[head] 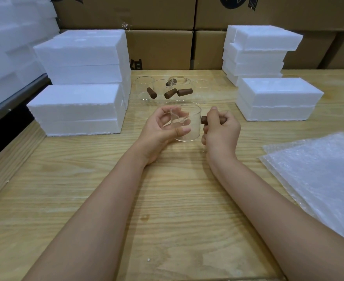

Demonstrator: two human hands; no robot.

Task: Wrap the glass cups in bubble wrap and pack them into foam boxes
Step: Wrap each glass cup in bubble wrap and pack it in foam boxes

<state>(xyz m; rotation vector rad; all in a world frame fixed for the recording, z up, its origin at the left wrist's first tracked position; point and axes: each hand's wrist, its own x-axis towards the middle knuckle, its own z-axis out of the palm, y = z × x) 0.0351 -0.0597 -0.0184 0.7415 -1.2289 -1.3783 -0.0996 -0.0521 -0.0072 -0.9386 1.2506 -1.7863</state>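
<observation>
**Cup in both hands, mid-table**

Stacked foam boxes [76, 110] stand at my left, close to the table [86, 189] edge. My left hand [159, 128] lies palm up, fingers half curled round the glass cup [189, 122], thumb across its near wall. The cup stands upright, mouth up, in front of me between both hands. Its brown handle [204, 120] points right, long axis level. My right hand [221, 130] is clenched round that handle. More cups [167, 92] are grouped just behind. Further foam boxes [278, 100] stand at right; bubble wrap sheets [319, 169] lie near the right edge. Bare wood lies between my forearms.
</observation>
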